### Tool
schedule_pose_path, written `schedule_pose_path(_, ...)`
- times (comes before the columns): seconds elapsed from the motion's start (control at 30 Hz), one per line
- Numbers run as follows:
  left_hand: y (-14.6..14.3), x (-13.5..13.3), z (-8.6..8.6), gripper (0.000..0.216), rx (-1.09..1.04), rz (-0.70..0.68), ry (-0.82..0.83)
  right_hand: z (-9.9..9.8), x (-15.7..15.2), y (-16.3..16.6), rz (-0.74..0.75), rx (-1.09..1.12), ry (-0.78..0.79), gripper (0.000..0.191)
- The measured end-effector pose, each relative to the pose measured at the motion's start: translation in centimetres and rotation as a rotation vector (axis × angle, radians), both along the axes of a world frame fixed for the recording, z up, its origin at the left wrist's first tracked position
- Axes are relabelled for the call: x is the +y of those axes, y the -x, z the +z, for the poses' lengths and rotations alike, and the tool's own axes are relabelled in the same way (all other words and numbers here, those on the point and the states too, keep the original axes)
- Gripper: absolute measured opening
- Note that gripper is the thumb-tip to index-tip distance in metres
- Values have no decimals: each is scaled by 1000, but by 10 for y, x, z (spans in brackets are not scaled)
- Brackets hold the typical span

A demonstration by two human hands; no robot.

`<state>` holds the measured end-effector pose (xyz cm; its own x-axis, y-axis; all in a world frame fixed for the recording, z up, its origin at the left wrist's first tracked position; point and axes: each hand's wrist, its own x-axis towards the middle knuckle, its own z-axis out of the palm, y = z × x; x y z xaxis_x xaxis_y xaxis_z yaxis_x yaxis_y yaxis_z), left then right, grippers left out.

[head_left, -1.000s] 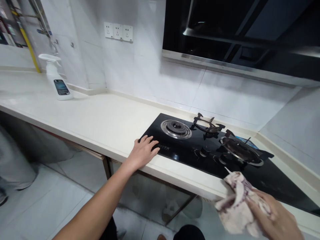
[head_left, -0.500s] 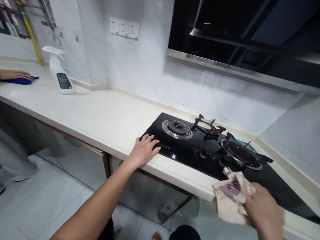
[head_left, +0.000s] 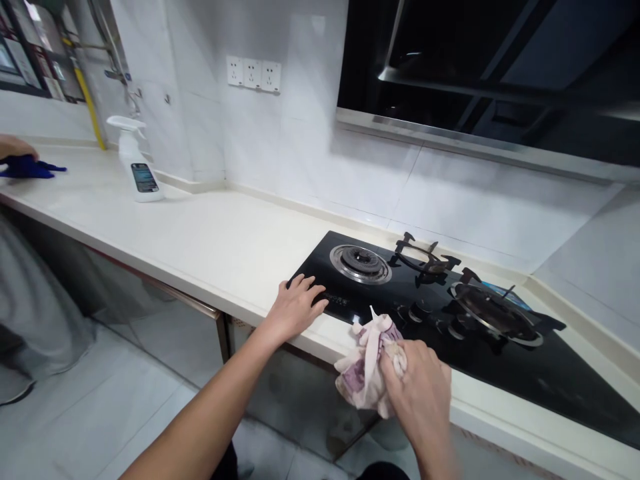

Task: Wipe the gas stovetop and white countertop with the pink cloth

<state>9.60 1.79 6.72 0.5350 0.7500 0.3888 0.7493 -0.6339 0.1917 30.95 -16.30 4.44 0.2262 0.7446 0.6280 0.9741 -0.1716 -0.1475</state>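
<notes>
While a pale desk [head_left: 210, 233] is running from the left edge to the lower right of the frame, a black range hood [head_left: 475, 80] is filling the upper right, and a black glass cooktop [head_left: 540, 373] is lying on the desk below it. At the left edge, another person's grey garment [head_left: 40, 300] is hanging in front of the desk. Right of the lower center, the right hand [head_left: 420, 380] is gripping a bunched pale cloth [head_left: 365, 380] with purple patches, its fingers curling around the fabric. This cloth is showing over the desk's front edge, between the two hands; whether it is touching the surface, I cannot tell. At upper left, a white spray bottle [head_left: 140, 170] is standing upright on the desk. Near the center, the left hand [head_left: 297, 310] is resting with fingers spread at the cooktop's front left corner. Beyond it, a dark pan support [head_left: 436, 265] is sitting toward the cooktop's back, beside an uncovered burner [head_left: 361, 263]. Three white sockets [head_left: 253, 75] are lining the wall at upper center, and at the far left a blue cloth [head_left: 30, 167] is lying under another person's hand [head_left: 15, 145].
</notes>
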Motion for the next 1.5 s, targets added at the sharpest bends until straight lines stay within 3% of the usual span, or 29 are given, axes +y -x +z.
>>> schedule_pose_path(0.23, 0, -3, 1, 45, -12, -6, 2, -9, -10, -9, 57, 112, 0, 38)
schedule_pose_path(0.8, 0, -3, 0, 42, -44, -13, 8, -10, -9, -10, 25, 53, 0, 42)
schedule_pose_path(1.03, -1, -1, -1, 42, -62, -14, 18, -6, -4, 10, 128, 214, -65, 37)
schedule_pose_path(1.17, -1, 0, -1, 41, -66, -11, 12, -1, 5, 27, 257, 437, -46, 31)
schedule_pose_path(1.27, -1, 1, -2, 40, -59, -9, 6, 7, 17, 32, 321, 844, -73, 34)
schedule_pose_path(1.4, 0, 1, -2, 39, -46, -18, 9, 27, 44, 26, 471, 1411, -341, 46)
schedule_pose_path(1.43, 0, 0, -1, 39, -47, -17, 14, 31, 50, 19, 499, 1454, -401, 50)
schedule_pose_path(1.5, 0, -1, 0, 41, -58, -13, 24, 35, 59, -2, 461, 1312, -434, 55)
